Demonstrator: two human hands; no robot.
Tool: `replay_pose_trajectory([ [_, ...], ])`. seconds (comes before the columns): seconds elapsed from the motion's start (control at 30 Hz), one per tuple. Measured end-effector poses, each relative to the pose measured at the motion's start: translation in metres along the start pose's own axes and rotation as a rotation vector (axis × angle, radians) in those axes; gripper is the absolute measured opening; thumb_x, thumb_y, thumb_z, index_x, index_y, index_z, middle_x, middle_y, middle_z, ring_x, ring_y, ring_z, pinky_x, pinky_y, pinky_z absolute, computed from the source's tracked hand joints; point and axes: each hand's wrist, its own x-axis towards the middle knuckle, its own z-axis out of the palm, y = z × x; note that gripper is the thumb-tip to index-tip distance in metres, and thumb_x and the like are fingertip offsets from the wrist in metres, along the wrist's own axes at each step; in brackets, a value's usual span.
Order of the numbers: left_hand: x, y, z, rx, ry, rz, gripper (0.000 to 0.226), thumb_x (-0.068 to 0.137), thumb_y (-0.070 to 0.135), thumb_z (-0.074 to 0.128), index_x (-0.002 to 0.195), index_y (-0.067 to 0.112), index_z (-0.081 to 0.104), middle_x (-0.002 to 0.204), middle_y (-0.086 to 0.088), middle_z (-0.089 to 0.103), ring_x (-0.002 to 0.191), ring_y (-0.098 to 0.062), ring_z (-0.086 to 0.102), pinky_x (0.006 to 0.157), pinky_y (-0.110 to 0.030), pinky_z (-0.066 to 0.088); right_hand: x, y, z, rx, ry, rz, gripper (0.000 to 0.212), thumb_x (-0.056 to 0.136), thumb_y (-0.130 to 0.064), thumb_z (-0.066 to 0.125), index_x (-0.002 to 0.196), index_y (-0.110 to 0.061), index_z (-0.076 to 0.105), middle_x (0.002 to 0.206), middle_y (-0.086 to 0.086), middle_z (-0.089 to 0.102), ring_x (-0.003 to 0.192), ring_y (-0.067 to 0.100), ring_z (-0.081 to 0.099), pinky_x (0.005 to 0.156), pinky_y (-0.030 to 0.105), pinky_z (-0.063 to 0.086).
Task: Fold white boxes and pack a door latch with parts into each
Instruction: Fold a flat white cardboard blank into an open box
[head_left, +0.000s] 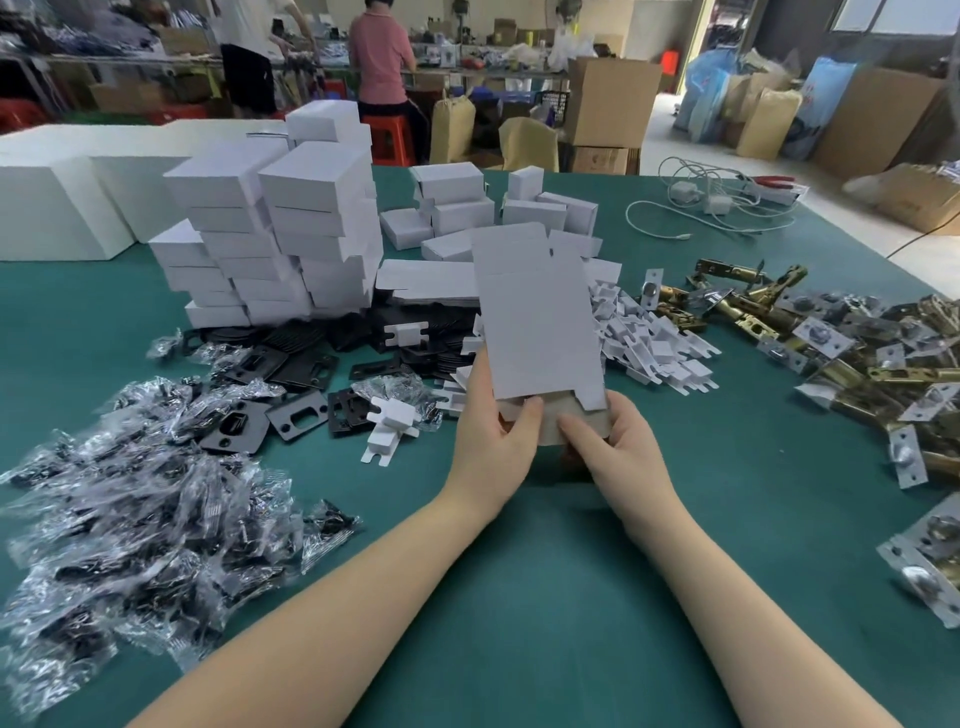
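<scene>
Both hands, left (493, 441) & right (610, 447), grip 1 flat white box (537, 332) w/ fingers at its lower flaps, above tabletop (545, 597) center.

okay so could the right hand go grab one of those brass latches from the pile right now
Probably not yet: the right hand holds the unfolded white box together with the left hand. The latch pile lies unobstructed on its side.
</scene>
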Motion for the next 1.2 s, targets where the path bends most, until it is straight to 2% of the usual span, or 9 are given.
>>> replay_pose_trajectory([
  [0.13,-0.003,-0.002,0.002,0.054,-0.075,-0.025,0.061,0.093,0.002,0.056,0.148,0.021,0.038,0.139,0.010,0.052,0.126,0.003,0.047,0.105,-0.015,0.037,-0.003,-0.002,0.000,-0.088,0.114,-0.084,0.062,0.085,-0.014,0.073,0.138,-0.026,0.043,0.120,-0.011,0.063,0.106,0.000,0.063,0.088,0.020,0.052],
  [0.23,-0.002,-0.003,0.002,0.066,-0.042,-0.048,0.055,0.096,0.007,0.054,0.146,0.027,0.041,0.128,0.023,0.058,0.098,0.002,0.054,0.090,-0.013,0.044,0.000,-0.005,-0.001,-0.097,0.015,-0.163,0.060,0.087,-0.007,0.070,0.137,-0.029,0.047,0.123,-0.011,0.066,0.114,0.009,0.062,0.096,0.032,0.050],
  [0.33,-0.004,-0.001,0.000,0.088,0.015,-0.036,0.054,0.098,0.010,0.053,0.148,0.026,0.040,0.134,0.021,0.055,0.106,0.008,0.054,0.092,-0.012,0.042,-0.001,-0.009,0.001,-0.090,-0.083,-0.157,0.054,0.089,-0.006,0.065,0.133,-0.034,0.051,0.124,-0.010,0.067,0.116,0.013,0.062,0.100,0.040,0.050],
  [0.43,-0.006,0.005,0.000,0.098,0.049,0.001,0.055,0.097,0.009,0.056,0.146,0.029,0.043,0.139,0.022,0.053,0.122,0.011,0.048,0.092,-0.003,0.036,-0.004,-0.006,0.004,-0.167,-0.023,-0.158,0.054,0.091,-0.014,0.063,0.136,-0.040,0.048,0.119,-0.021,0.066,0.109,0.006,0.063,0.090,0.023,0.052],
  [0.53,-0.007,0.010,0.000,0.156,0.029,0.050,0.063,0.094,0.009,0.056,0.139,0.049,0.039,0.132,0.014,0.061,0.104,0.009,0.056,0.082,0.000,0.037,-0.011,-0.003,0.011,-0.324,0.167,-0.146,0.063,0.093,-0.023,0.056,0.151,-0.033,0.033,0.107,-0.041,0.051,0.100,-0.010,0.052,0.077,0.004,0.039],
  [0.73,-0.011,0.008,0.004,0.298,-0.102,0.022,0.068,0.086,0.017,0.048,0.150,0.037,0.035,0.110,0.051,0.052,0.081,-0.002,0.061,0.076,-0.018,0.049,-0.009,-0.006,0.007,-0.418,0.316,-0.112,0.054,0.092,-0.008,0.047,0.143,-0.025,0.049,0.121,-0.008,0.066,0.104,0.010,0.060,0.091,0.024,0.047],
  [0.9,-0.013,0.006,0.007,0.475,-0.214,-0.025,0.083,0.091,0.009,0.042,0.153,0.045,0.000,0.125,-0.001,0.060,0.100,-0.023,0.057,0.085,-0.035,0.048,-0.009,-0.009,0.008,-0.200,0.386,-0.104,0.047,0.091,-0.006,0.048,0.130,-0.027,0.064,0.113,-0.025,0.066,0.102,-0.014,0.056,0.080,0.003,0.044],
  [1.07,-0.009,0.003,0.009,0.597,-0.332,0.000,0.076,0.093,0.015,0.045,0.157,0.029,0.005,0.142,-0.009,0.045,0.123,-0.024,0.044,0.095,-0.035,0.042,-0.009,-0.007,0.006,-0.040,0.411,-0.087,0.041,0.092,-0.008,0.050,0.123,-0.026,0.069,0.113,-0.023,0.069,0.107,-0.005,0.061,0.088,0.021,0.052],
  [1.2,-0.011,0.003,0.001,0.541,-0.383,-0.018,0.091,0.082,0.066,0.047,0.156,0.026,0.013,0.137,0.000,0.050,0.118,-0.016,0.051,0.096,-0.030,0.044,-0.008,-0.003,-0.002,-0.111,0.358,-0.148,0.045,0.090,-0.001,0.050,0.124,-0.025,0.068,0.108,-0.034,0.066,0.102,-0.014,0.059,0.075,0.004,0.045],
])
